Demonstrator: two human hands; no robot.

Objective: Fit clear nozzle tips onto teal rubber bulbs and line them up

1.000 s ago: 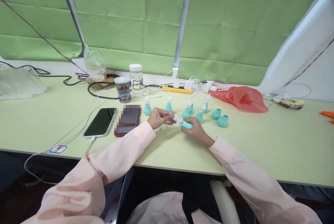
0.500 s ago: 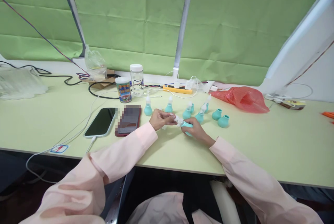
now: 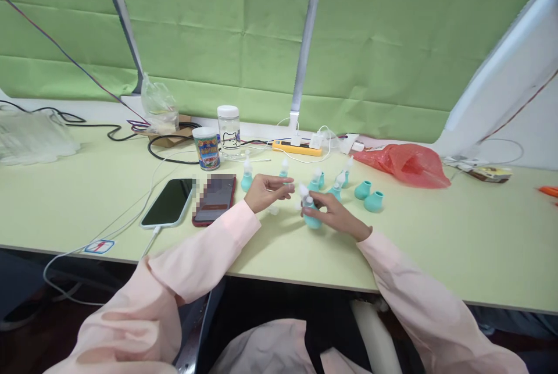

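Observation:
My right hand (image 3: 333,211) grips a teal nasal aspirator (image 3: 312,220), a round bulb with a clear nozzle, held roughly upright just above or on the table. To its left, my left hand (image 3: 267,192) is empty, its fingers stretched toward the nozzle without touching it. Beneath the left hand lies a small clear plastic piece (image 3: 273,210). Behind both hands stand several more aspirators with clear nozzles, such as the aspirator (image 3: 246,181) at the left and another aspirator (image 3: 335,192) behind my right hand. Two bulbs without nozzles, one bulb (image 3: 362,190) and a nearer bulb (image 3: 374,202), sit to the right.
Left of my hands lie a charging phone (image 3: 169,203) and a red-cased phone (image 3: 215,200). A printed tub (image 3: 207,150) and a clear bottle (image 3: 229,132) stand behind. A yellow power strip (image 3: 297,149), cables and a red plastic bag (image 3: 407,166) line the back.
My left hand has let go of the nozzle end and drawn slightly back, fingers straightened. The aspirator in my right hand has turned from lying sideways to upright.

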